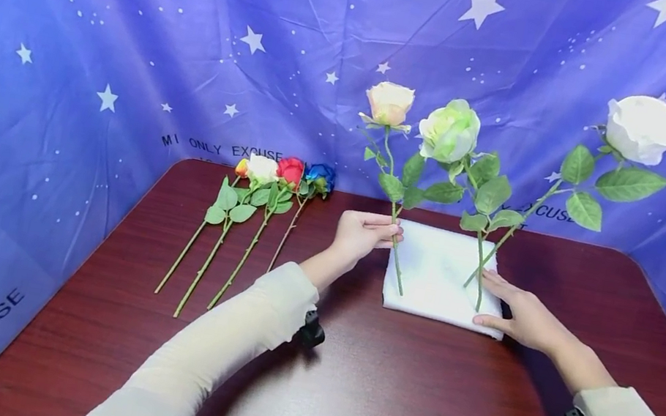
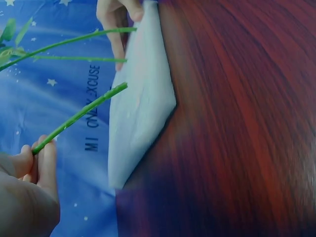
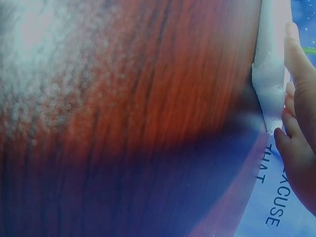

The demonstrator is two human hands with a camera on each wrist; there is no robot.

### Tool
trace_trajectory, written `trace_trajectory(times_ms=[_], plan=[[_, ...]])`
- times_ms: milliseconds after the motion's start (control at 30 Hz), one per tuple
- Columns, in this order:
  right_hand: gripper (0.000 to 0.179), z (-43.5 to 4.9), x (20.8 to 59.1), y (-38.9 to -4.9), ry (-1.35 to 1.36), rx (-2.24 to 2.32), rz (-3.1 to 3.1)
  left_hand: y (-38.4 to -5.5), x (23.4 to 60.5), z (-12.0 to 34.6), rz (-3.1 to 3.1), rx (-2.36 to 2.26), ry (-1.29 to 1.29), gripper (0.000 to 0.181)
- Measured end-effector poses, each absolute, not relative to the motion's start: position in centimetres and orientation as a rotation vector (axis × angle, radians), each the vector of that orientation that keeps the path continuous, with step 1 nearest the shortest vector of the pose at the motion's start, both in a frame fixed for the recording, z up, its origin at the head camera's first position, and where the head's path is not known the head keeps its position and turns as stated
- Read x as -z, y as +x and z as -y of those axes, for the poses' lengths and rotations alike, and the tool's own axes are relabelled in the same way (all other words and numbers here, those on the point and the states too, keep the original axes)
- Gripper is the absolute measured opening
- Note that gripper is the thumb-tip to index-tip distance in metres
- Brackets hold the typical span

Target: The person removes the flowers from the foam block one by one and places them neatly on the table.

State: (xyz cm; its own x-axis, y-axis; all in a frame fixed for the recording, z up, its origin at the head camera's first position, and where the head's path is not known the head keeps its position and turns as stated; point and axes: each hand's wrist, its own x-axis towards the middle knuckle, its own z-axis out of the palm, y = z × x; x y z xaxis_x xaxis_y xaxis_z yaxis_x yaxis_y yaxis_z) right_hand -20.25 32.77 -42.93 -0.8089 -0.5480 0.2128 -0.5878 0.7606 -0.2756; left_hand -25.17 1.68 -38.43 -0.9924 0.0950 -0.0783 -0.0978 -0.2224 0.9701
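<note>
My left hand [image 1: 363, 234] pinches the green stem of a pale peach rose [image 1: 389, 104] between thumb and fingers. The stem's lower end [image 2: 123, 86] appears against a white foam block [image 1: 429, 270]; I cannot tell whether it touches. Two other stems stand at the block's right part: a green-and-white rose [image 1: 450, 130], and a white rose [image 1: 646, 129] leaning far right. On the right edge of the block rests my right hand [image 1: 524, 317], fingers fairly straight on top and thumb by the front corner. The right wrist view shows this hand [image 3: 301, 94] against the foam's edge.
Several roses lie on the left of the dark red wooden table [image 1: 328, 386], among them a red rose [image 1: 290, 171], a blue rose [image 1: 320, 177] and another white rose [image 1: 262, 170]. A blue star-patterned cloth [image 1: 308, 47] hangs behind the table and at its sides.
</note>
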Motion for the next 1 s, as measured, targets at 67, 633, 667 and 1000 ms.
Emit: trace_trajectory(times_ms=[67,633,667,1000], plan=[[0.079,-32.7,42.8,-20.3,0.92,-0.505,2.828,-25.3,38.3,-1.2,-1.864,-2.353,-0.016,0.026],[0.077,-32.6,43.0,-20.2,0.895,-0.476,2.812,-24.7,38.1,0.2,-1.861,-2.099,-0.041,0.028],[0.077,-32.6,43.0,-20.2,0.897,-0.476,2.81,-24.7,38.2,0.3,-1.87,-2.083,-0.039,0.028],[0.078,-32.6,43.0,-20.1,0.915,-0.49,2.813,-24.4,38.6,2.0,-1.869,-1.975,-0.046,0.028]])
